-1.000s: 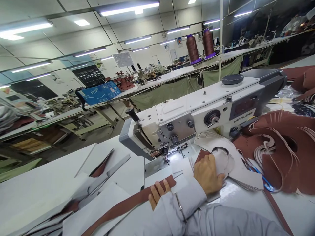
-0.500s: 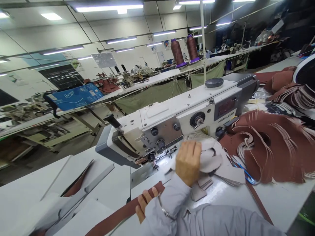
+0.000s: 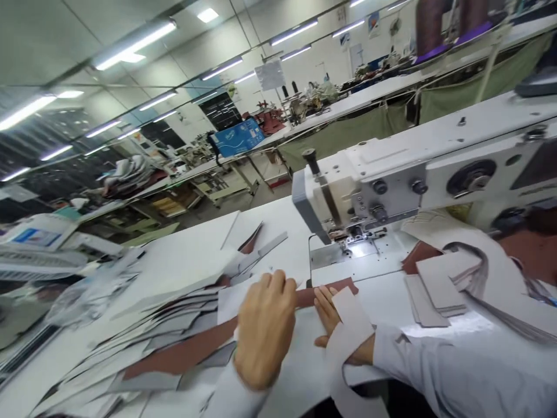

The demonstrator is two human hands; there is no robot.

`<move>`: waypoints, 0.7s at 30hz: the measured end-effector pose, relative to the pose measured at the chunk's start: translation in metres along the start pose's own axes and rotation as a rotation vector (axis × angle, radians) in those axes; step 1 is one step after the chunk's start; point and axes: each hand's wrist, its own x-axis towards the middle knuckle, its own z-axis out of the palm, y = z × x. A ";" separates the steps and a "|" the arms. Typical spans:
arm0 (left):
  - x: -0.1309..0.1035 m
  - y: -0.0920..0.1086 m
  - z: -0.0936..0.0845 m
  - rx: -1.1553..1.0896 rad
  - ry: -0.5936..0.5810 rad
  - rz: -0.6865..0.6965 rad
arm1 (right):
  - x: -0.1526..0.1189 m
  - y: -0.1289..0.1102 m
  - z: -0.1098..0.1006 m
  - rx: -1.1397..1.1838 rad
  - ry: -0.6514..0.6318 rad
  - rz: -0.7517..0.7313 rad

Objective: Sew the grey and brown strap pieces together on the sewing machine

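Note narrow, plain brown strip [image 3: 306, 298], uneven end toward two o'clock, beneath right hand [image 3: 334, 320]: fingers extended, close together. For left hand [image 3: 265, 331], nine o'clock, cannot tell pinch.

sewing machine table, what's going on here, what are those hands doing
A person works at a sewing machine. The right hand rests on a brown strip near its end, with a pale curved piece draped across that hand. The left hand is over the strip farther along; whether it grips anything is hidden. The strip's end lies short of the needle area, and more cut pieces lie to the left.
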 end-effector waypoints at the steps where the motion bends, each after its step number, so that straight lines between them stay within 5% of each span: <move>1: -0.004 0.001 0.020 -0.016 -0.080 0.016 | 0.004 -0.003 0.001 -0.028 -0.029 -0.003; 5: -0.014 0.021 0.099 -0.345 -0.118 0.103 | 0.017 -0.009 -0.003 -0.148 -0.110 -0.045; 9: -0.025 0.038 0.143 -0.576 0.084 -0.143 | 0.021 -0.012 -0.012 -0.142 -0.123 -0.073; 12: -0.030 0.040 0.155 -0.655 0.179 -0.212 | 0.021 -0.013 -0.020 -0.097 -0.130 -0.061; 21: -0.026 0.040 0.157 -0.826 0.166 -0.198 | 0.026 -0.012 -0.029 -0.074 -0.241 -0.051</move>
